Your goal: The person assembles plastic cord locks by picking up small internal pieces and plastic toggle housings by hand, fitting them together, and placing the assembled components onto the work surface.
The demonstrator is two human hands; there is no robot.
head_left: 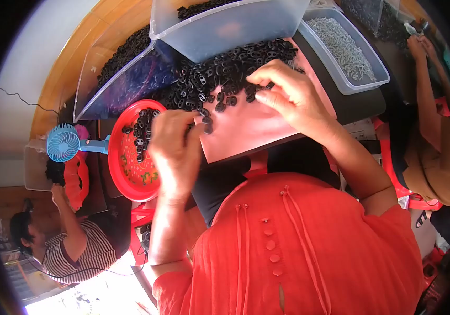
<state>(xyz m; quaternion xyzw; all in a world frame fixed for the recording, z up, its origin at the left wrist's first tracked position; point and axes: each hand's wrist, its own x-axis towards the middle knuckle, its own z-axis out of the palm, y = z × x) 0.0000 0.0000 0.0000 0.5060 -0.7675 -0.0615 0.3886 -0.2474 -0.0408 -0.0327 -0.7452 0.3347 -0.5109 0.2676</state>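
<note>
A pile of small black two-holed plastic pieces [214, 71] lies on a pink sheet [246, 126]. At the pile's right side my right hand [290, 97] reaches in, thumb and forefinger apart above the pieces. My left hand [172, 144] is over the right rim of a red plate [115, 181], between it and the sheet. It is bright and slightly smeared, its fingers bent down, and what is under them is hidden. A few loose black pieces [207, 125] lie beside its thumb. More black pieces [142, 134] sit on the plate.
Behind the pile stands a clear bin [230, 31], with another bin [114, 100] of black pieces at left. A tray [377, 79] of small silvery parts is at far right. A blue handheld fan [65, 143] touches the plate's left side. Other people work at both sides.
</note>
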